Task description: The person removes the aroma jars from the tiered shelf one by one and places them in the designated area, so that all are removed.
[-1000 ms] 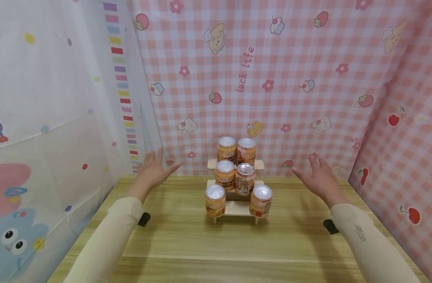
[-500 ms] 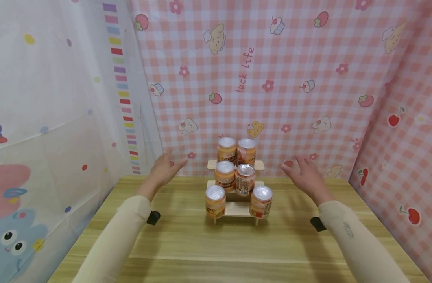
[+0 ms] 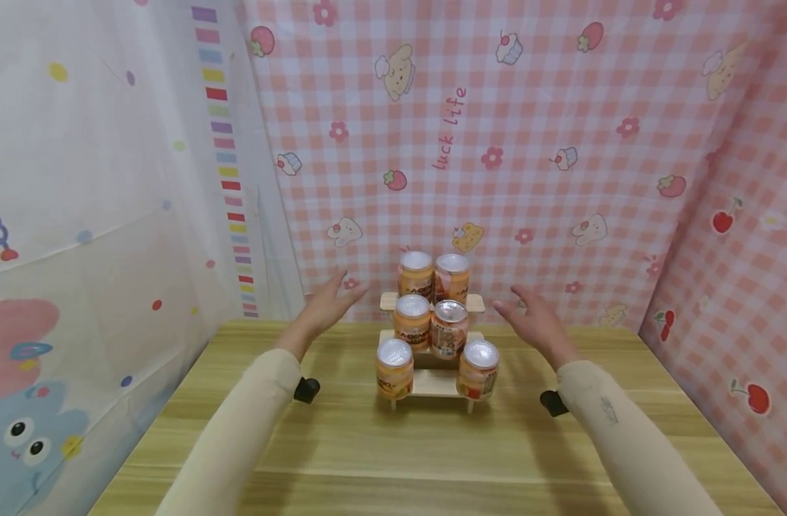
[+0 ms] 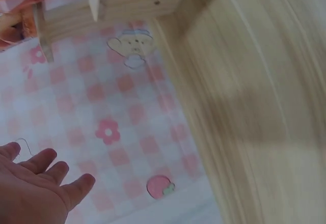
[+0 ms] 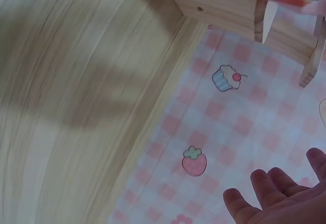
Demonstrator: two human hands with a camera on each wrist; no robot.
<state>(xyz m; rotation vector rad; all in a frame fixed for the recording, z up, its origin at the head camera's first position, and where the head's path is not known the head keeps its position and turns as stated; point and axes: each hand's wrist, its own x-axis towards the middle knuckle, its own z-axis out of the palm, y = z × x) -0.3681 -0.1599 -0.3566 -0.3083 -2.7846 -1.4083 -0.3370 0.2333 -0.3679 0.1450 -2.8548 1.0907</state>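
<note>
Several orange-labelled cans with silver lids stand upright on a three-step wooden rack (image 3: 435, 383) at the middle of the table. Two cans, one of them the left top can (image 3: 416, 276), share the top step. The middle step carries a left can (image 3: 411, 322) and a right can (image 3: 449, 330), side by side. On the bottom step a left can (image 3: 395, 370) and a right can (image 3: 479, 370) stand with a gap between them. My left hand (image 3: 325, 309) is held left of the rack, fingers extended, touching nothing. To the rack's right my right hand (image 3: 538, 324) hovers likewise, holding nothing.
The wooden table (image 3: 426, 459) runs back to a pink checked cloth (image 3: 490, 193). A white patterned cloth (image 3: 110, 215) hangs at the left, and another checked cloth (image 3: 742, 287) closes off the right side. Dark wrist-worn pieces show below both wrists.
Both hands have moved inward toward the rack, the left one rightward and the right one leftward. The cans and rack have stayed in place.
</note>
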